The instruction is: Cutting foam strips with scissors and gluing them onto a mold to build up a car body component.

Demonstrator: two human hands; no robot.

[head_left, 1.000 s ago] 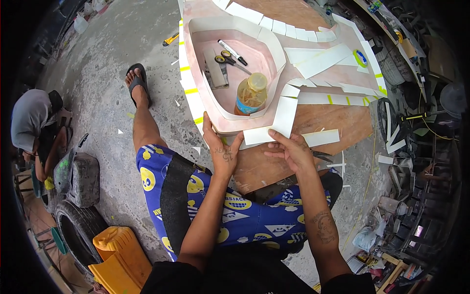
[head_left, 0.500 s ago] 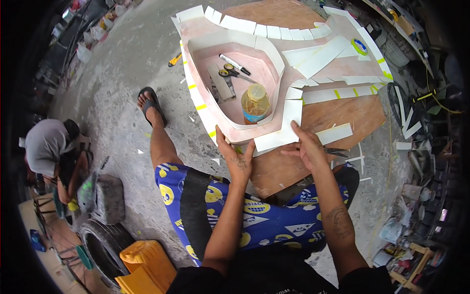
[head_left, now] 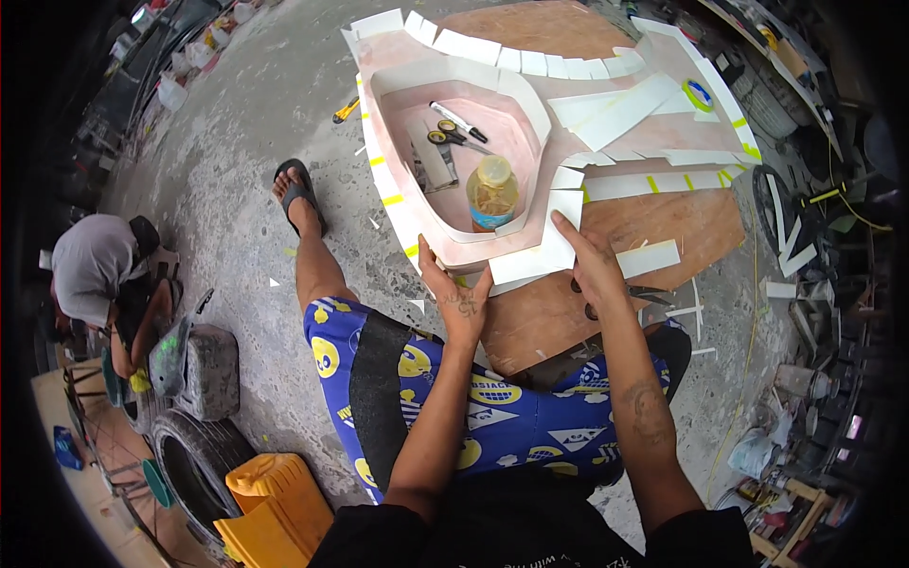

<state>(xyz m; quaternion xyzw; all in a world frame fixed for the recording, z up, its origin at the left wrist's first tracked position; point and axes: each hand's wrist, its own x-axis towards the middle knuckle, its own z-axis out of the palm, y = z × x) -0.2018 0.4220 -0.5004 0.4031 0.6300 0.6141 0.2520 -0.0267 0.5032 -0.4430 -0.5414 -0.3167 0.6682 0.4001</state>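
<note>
A pinkish panel (head_left: 473, 254) with a deep walled recess lies in front of me, white card strips along its edges. At its near corner is a white card piece (head_left: 542, 257). My right hand (head_left: 597, 263) grips this card, thumb on top and fingers partly hidden beneath. My left hand (head_left: 457, 295) holds the panel's near left corner, its thumb by the card's left end. In the recess stand or lie a bottle (head_left: 492, 196) of amber contents, scissors (head_left: 454, 137), a marker (head_left: 457, 121) and a greyish flat piece (head_left: 434, 161).
White card sheets (head_left: 615, 109) and a roll of tape (head_left: 698, 94) rest on the panel's right part. A brown board (head_left: 701, 227) lies beneath. Left on the floor are a yellow cutter (head_left: 346, 111), a tire (head_left: 194, 464) and a yellow container (head_left: 279, 506). Another person (head_left: 99, 270) crouches far left.
My right hand has moved slightly left and up, its fingers now tucked under the card. The card's near part now bends down over the panel's edge. My left hand stays nearly in place.
</note>
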